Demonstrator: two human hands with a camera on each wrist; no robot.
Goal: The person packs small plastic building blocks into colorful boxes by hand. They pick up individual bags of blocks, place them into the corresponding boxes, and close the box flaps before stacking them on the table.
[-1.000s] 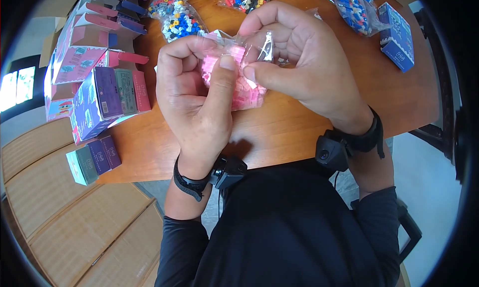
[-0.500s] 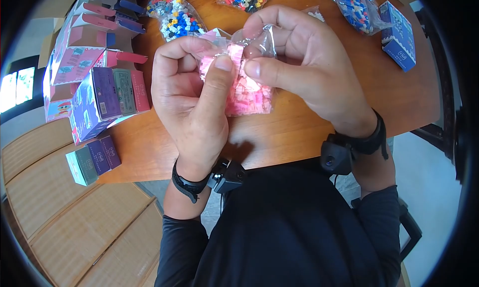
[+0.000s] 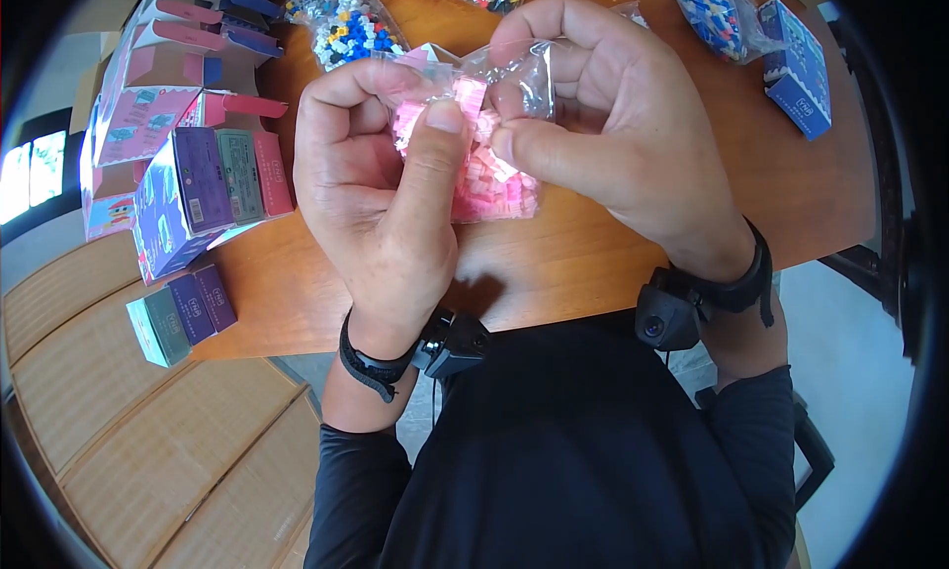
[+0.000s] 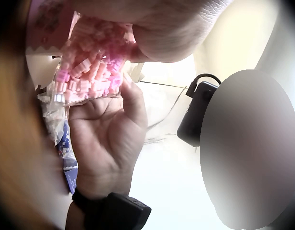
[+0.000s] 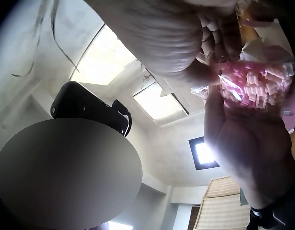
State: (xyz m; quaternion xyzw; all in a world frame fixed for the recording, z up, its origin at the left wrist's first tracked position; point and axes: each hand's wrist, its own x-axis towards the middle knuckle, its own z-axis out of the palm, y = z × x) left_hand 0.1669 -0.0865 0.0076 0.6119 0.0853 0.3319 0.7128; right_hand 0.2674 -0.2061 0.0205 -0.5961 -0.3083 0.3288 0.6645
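A clear plastic bag of small pink building bricks (image 3: 499,191) is held up over the table between both hands. My left hand (image 3: 381,188) pinches the bag's left side, its thumb lying across the front and its fingers curled behind. At the upper right, my right hand (image 3: 633,124) pinches the clear plastic between thumb and curled fingers. Light and darker pink bricks (image 4: 87,79) fill the bag in the left wrist view, above the right hand (image 4: 106,139). In the right wrist view the bag (image 5: 257,88) lies against the left hand (image 5: 252,139).
Opened pink and purple boxes (image 3: 163,94) stand along the table's left side, with small teal and purple boxes (image 3: 183,312) at its edge. Bags of mixed bricks (image 3: 351,30) lie at the back. A blue box (image 3: 796,70) is at the right beside a bag of blue bricks (image 3: 712,20).
Both hands have drawn slightly apart, the left one leftward and the right one rightward. The bag's lower part shows further right between them, and both hands still grip it.
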